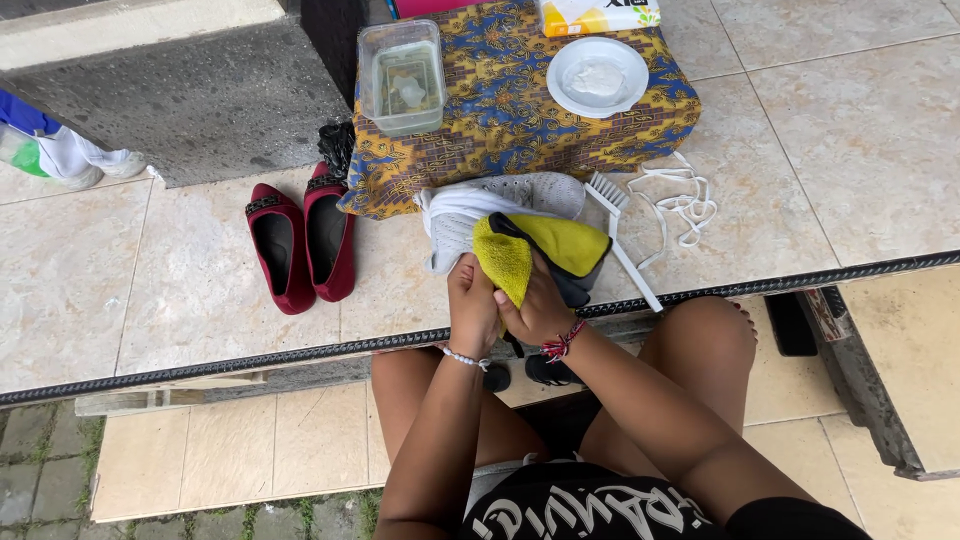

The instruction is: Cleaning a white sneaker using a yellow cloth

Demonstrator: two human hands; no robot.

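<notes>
Shoe (500, 205), white, is at the wiping step: left hand (472, 305) steadies it, right hand (535, 310) fingers grip the yellow cloth (520, 255); next calls for firm strokes.

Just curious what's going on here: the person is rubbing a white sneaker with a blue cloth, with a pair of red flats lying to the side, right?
Nearly. The cloth is yellow, not blue, as the head view shows. The rest holds: both hands press it against the white sneaker, and the red flats lie to the side.
</notes>
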